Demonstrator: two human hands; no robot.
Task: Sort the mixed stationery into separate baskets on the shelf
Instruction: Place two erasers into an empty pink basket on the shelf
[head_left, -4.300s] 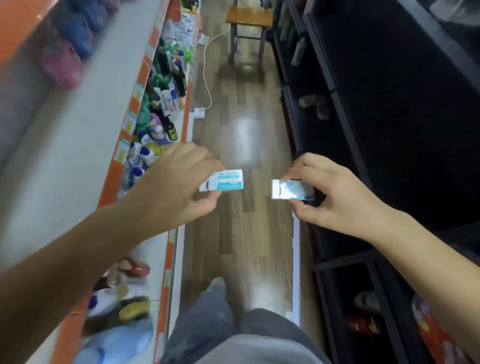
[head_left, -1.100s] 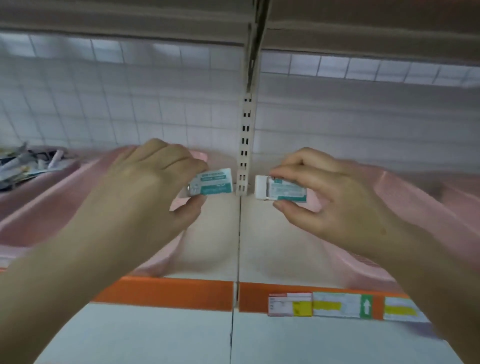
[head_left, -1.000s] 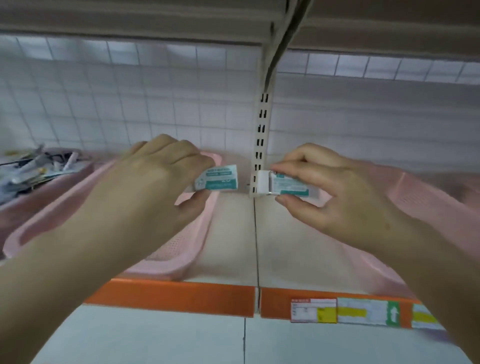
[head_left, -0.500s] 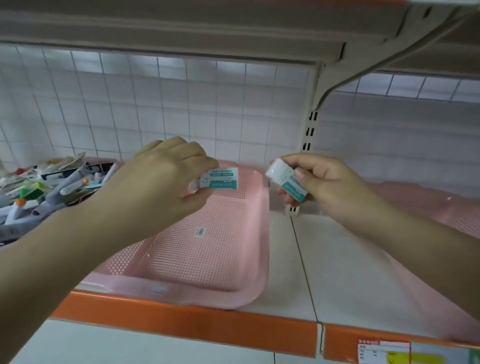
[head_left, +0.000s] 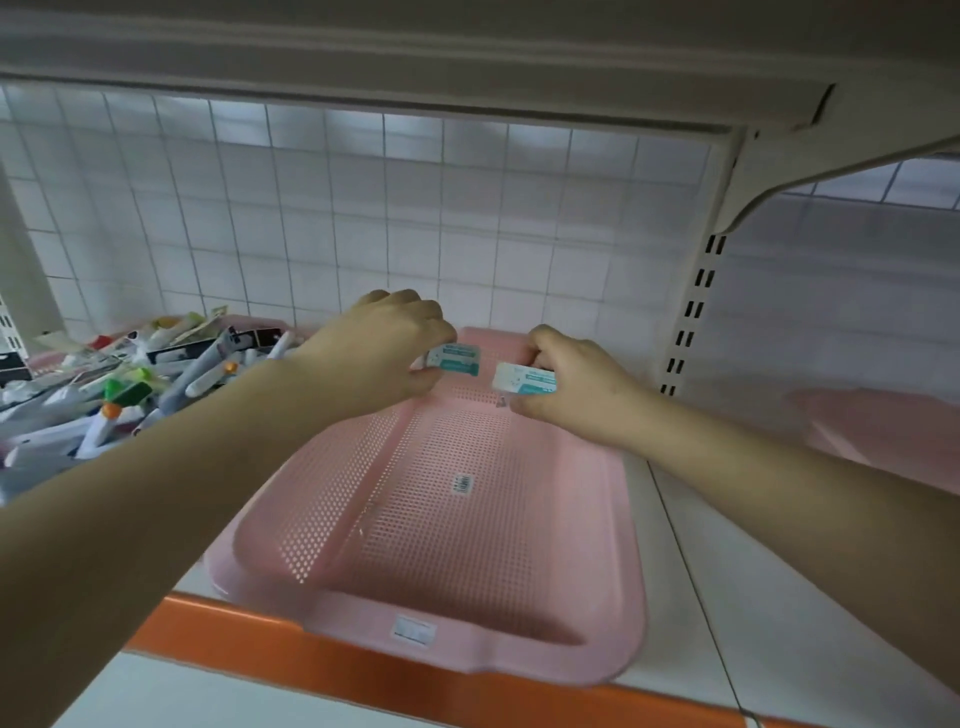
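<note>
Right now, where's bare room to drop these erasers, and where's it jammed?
Free: the mesh floor of the middle basket, bare from barcode sticker to front rim; the shelf strip between it and the right basket. Crowded: pen pile at left. The left hand and right hand pinch erasers over the middle basket's far end.

The white shelf (head_left: 753, 597) bears a pink mesh basket (head_left: 467, 656), a stationery-filled basket (head_left: 270, 323) at left, another pink basket (head_left: 883, 431) at right.
</note>
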